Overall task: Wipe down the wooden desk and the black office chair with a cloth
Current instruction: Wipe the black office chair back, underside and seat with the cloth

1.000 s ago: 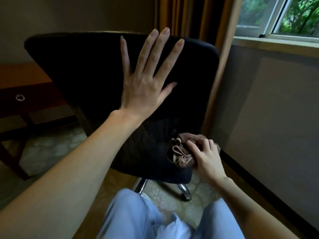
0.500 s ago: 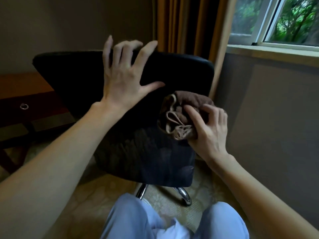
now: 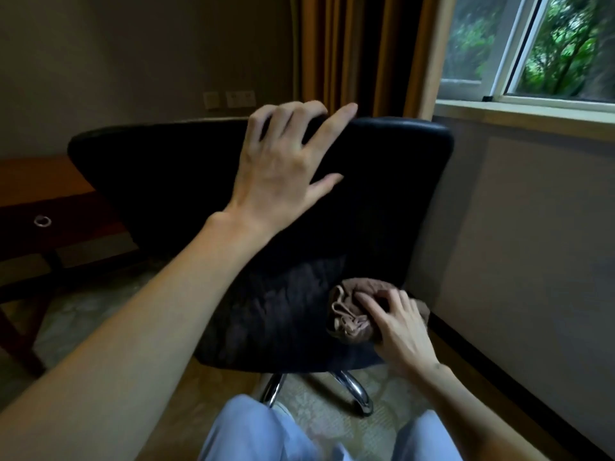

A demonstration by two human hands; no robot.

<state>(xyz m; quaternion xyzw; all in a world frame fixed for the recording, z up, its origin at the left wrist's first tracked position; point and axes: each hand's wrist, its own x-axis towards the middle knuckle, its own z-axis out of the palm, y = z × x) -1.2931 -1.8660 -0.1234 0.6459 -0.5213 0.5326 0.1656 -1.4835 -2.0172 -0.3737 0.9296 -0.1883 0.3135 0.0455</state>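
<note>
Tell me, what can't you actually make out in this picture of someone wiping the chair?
Head view, the only one:
- Chair seat and front: hidden behind its backrest.
- Chrome base: mostly covered by backrest and knees.
- Wooden desk: cut off by left edge, partly behind chair.
- Left hand fingertips: curled over the top edge.
- Cloth: partly under right hand.

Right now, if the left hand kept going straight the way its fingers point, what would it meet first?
Likely the curtain behind the chair. The left hand already grips the backrest's top edge, fingers curled over it; depth beyond is unclear.
</note>
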